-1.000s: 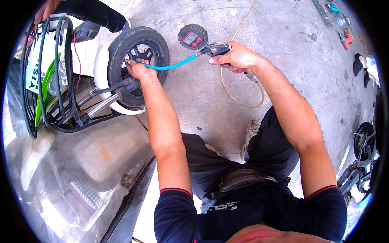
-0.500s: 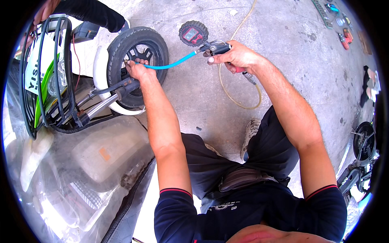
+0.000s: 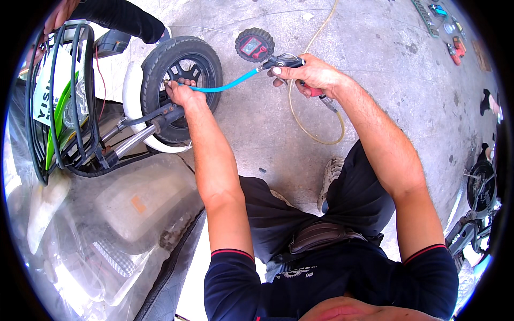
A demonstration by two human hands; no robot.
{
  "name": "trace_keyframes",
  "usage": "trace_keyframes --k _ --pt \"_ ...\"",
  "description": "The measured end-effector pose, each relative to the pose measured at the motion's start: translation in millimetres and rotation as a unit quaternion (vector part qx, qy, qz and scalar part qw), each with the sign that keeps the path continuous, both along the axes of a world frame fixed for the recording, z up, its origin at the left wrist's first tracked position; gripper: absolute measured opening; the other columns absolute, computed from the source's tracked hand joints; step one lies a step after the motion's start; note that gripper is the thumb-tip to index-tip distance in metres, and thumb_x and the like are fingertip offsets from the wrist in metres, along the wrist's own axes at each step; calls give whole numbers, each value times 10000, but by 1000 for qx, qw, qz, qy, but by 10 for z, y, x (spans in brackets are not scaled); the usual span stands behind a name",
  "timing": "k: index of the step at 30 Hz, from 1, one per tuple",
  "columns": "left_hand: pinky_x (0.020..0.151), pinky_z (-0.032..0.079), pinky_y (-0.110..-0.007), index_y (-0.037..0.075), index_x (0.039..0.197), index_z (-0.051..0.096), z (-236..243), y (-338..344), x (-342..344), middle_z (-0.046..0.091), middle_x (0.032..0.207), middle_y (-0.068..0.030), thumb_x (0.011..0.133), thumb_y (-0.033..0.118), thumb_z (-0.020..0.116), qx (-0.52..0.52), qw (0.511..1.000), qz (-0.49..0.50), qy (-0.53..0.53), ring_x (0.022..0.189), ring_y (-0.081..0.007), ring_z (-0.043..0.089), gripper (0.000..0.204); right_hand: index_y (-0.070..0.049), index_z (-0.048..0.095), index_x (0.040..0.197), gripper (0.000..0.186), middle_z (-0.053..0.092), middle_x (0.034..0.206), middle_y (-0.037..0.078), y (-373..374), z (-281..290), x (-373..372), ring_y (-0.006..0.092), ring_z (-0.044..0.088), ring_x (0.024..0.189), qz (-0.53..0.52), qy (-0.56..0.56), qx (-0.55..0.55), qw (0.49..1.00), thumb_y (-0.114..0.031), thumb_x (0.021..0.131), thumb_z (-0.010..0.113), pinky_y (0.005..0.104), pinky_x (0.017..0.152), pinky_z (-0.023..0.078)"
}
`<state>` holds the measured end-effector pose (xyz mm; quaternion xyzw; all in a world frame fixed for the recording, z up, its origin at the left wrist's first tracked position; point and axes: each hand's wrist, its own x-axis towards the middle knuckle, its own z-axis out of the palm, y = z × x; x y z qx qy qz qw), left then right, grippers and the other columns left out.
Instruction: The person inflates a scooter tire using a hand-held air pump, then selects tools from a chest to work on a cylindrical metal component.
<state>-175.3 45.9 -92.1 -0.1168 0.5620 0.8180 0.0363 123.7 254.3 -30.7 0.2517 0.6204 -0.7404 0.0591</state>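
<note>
My right hand (image 3: 319,75) is wrapped round a black and red tire inflator (image 3: 289,61), its thumb lying along the top of the body. The inflator's round gauge (image 3: 255,45), with black rubber edging and a lit display, points away from me. A bright blue hose (image 3: 230,85) curves left from it to my left hand (image 3: 184,93). There my fingers are closed round the hose end, against the spokes of a scooter wheel (image 3: 182,64). Whether the hose end sits on the valve is hidden by the fingers. A yellowish air line (image 3: 300,123) loops down from the inflator's handle.
The scooter's fork (image 3: 136,140), white fender (image 3: 133,91) and black basket (image 3: 65,96) stand at left, above a plastic-covered body (image 3: 123,214). Another person's dark-clothed limb (image 3: 126,18) is at top left. Tools (image 3: 456,51) lie far right; another two-wheeler (image 3: 479,184) stands below them.
My right thumb has shifted up the inflator, and the fingers beneath show more. My left hand stays at the wheel. Dark and light shapes at the far right edge have moved.
</note>
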Motion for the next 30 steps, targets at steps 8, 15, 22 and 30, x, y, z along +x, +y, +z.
trace_keyframes --k 8,15,22,30 --pt "599 360 -317 177 1501 384 33 20 25 452 809 -2 1109 246 397 -11 1000 7 2 636 -130 424 399 -79 750 1070 553 748 900 29 -4 10 5 40 478 430 -2 -5 1 1000 -581 841 787 216 385 341" --pt "585 363 -313 180 1476 401 -1 1 6 448 805 -9 1111 227 382 -3 1000 9 1 624 -131 419 368 -85 710 957 399 661 753 0 -29 69 14 39 433 448 -6 -12 -14 1000 -447 849 836 234 395 300" --pt "551 353 -290 183 1392 459 16 20 26 449 786 -4 1106 221 393 10 1000 6 4 598 -122 415 296 -103 652 874 312 461 615 -62 -38 120 16 38 337 455 -7 -32 -35 999 -342 861 852 258 411 236" --pt "519 358 -292 186 1505 373 87 95 72 434 739 2 1116 202 378 14 1000 23 -4 578 -112 391 390 -109 722 927 320 488 621 -63 26 87 55 52 424 468 0 0 34 999 -377 827 865 257 414 263"
